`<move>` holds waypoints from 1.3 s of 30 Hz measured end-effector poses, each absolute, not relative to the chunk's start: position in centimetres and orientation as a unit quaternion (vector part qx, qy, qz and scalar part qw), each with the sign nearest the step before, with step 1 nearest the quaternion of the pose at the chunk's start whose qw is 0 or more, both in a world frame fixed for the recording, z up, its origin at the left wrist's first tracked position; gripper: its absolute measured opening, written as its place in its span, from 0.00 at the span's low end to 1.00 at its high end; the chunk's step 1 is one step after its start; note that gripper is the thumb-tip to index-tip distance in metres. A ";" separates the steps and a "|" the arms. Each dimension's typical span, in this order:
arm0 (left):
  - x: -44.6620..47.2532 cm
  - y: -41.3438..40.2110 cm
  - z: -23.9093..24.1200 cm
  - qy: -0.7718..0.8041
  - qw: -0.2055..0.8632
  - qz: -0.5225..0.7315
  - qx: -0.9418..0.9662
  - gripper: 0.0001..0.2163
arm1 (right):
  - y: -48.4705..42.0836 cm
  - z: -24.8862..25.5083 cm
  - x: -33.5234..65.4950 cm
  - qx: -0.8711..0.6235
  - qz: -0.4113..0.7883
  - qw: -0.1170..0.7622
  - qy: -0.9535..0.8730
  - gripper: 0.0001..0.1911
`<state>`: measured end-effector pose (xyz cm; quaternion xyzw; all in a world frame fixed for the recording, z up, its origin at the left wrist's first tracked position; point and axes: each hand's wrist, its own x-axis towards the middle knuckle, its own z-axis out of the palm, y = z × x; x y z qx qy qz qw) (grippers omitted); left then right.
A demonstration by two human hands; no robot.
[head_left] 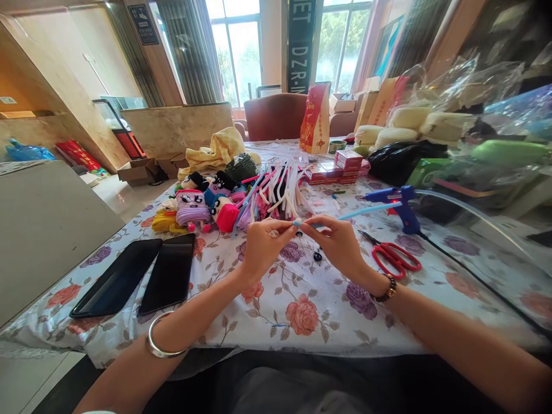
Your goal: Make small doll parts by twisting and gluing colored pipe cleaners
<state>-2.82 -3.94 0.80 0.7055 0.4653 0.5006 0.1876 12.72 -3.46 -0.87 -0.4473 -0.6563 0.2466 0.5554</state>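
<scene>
My left hand (265,246) and my right hand (338,244) meet above the flowered tablecloth (302,310), both with fingers pinched. Between them they hold a light blue pipe cleaner (366,210) that runs up and to the right from my fingertips. Its near end sits between the thumbs and forefingers of both hands. A small clear bead-like piece shows at my left fingers. Small black pieces (318,256) lie on the cloth just under my hands. A silver bangle is on my left wrist, a beaded bracelet on my right.
Red-handled scissors (394,257) and a blue glue gun (403,207) with its cord lie right of my hands. Two dark phones (142,276) lie at left. Behind are yarn-wrapped dolls (202,207), a heap of pipe cleaners (280,192), red boxes (340,165), bagged yarn and a red paper bag (316,118).
</scene>
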 end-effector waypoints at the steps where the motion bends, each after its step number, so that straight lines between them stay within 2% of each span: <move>1: -2.9 -3.9 0.7 0.459 0.135 0.497 0.724 0.05 | -3.5 -0.9 12.7 -0.451 0.245 0.550 -0.659 0.15; 5: -3.0 -3.5 0.1 0.396 -0.088 0.466 0.786 0.07 | -3.6 -0.9 12.7 -0.451 0.251 0.540 -0.665 0.15; 10: -3.4 -3.7 0.1 0.303 -0.335 0.385 0.805 0.10 | -3.7 -1.0 12.6 -0.431 0.253 0.563 -0.658 0.12; 13: -3.5 -4.1 0.4 0.271 -0.413 0.339 0.801 0.10 | -3.7 -1.0 12.5 -0.423 0.252 0.571 -0.657 0.10; 15: -3.5 -4.2 0.5 0.265 -0.422 0.330 0.802 0.11 | -3.7 -1.1 12.6 -0.418 0.256 0.575 -0.655 0.10; 18: -3.3 -4.1 0.2 0.296 -0.350 0.364 0.811 0.10 | -3.6 -0.9 12.7 -0.419 0.265 0.580 -0.647 0.11; 25: -2.7 -3.7 -0.5 0.420 -0.039 0.471 0.775 0.05 | -3.6 -0.4 12.7 -0.458 0.274 0.558 -0.636 0.16; 31: -2.5 -4.1 0.4 0.480 0.092 0.479 0.729 0.03 | -3.6 -0.5 12.7 -0.467 0.266 0.546 -0.643 0.17; 36: -2.4 -4.2 0.7 0.495 0.279 0.471 0.675 0.08 | -3.5 -0.6 12.8 -0.469 0.282 0.554 -0.628 0.17; 39: -2.5 -3.9 0.5 0.475 0.352 0.479 0.649 0.10 | -3.5 -0.4 12.9 -0.468 0.286 0.557 -0.623 0.17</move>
